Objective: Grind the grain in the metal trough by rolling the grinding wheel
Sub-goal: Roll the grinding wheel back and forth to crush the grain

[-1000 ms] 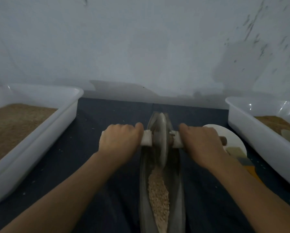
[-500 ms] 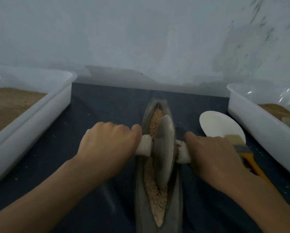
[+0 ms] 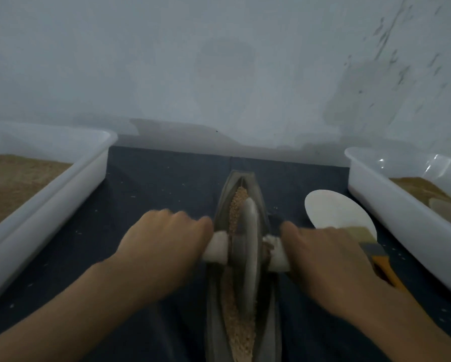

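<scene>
A long boat-shaped metal trough (image 3: 261,202) lies lengthwise on the dark mat, with tan grain (image 3: 236,205) along its groove both beyond and in front of the wheel. The grey grinding wheel (image 3: 248,246) stands on edge in the middle of the trough. Its axle has white-wrapped handles on both sides. My left hand (image 3: 164,246) is closed around the left handle (image 3: 215,250). My right hand (image 3: 321,259) is closed around the right handle (image 3: 278,259).
A white tub (image 3: 70,184) with brown ground grain stands at the left. Another white tub (image 3: 391,205) with some grain stands at the right. A white round plate (image 3: 334,210) and a brush with an orange handle (image 3: 383,267) lie between trough and right tub. A pale wall rises behind.
The wheel has rolled from the far end of the trough back towards me, both hands with it. Grain at the far end is uncovered now.
</scene>
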`<state>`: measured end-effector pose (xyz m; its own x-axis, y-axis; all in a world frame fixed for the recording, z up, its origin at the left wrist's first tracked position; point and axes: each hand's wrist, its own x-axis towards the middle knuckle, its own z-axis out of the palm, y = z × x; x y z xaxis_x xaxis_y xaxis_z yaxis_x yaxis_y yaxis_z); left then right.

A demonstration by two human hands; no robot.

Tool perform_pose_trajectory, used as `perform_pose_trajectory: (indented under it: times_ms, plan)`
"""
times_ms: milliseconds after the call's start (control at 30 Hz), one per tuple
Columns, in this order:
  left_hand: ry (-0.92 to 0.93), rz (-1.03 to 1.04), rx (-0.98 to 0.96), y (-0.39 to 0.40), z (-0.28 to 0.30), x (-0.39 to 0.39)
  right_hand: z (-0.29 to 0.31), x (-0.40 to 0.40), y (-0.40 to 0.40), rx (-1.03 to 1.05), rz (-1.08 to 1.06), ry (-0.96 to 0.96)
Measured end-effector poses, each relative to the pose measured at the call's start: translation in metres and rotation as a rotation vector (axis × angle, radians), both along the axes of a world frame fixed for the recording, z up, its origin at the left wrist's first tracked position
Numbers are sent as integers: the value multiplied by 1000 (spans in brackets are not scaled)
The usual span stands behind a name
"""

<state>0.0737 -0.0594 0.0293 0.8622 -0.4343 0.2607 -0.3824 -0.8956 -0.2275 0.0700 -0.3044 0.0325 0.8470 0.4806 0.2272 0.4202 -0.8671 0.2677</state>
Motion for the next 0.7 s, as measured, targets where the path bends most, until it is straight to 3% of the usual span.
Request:
perform_pose_trajectory:
  times_ms: [133,333,533,700]
  plan:
    - [-12,-58,18,2,4,-17,2,-9,1,10,-8,-30]
    - [-105,65,-33,-5,-9,36,12,48,13,-82,-57,-140]
    - [-173,74,7,-5,-12,35,16,47,8,-11,-58,3]
    - [12,-86,9,2,-2,-2,2,-3,0,49,-43,193]
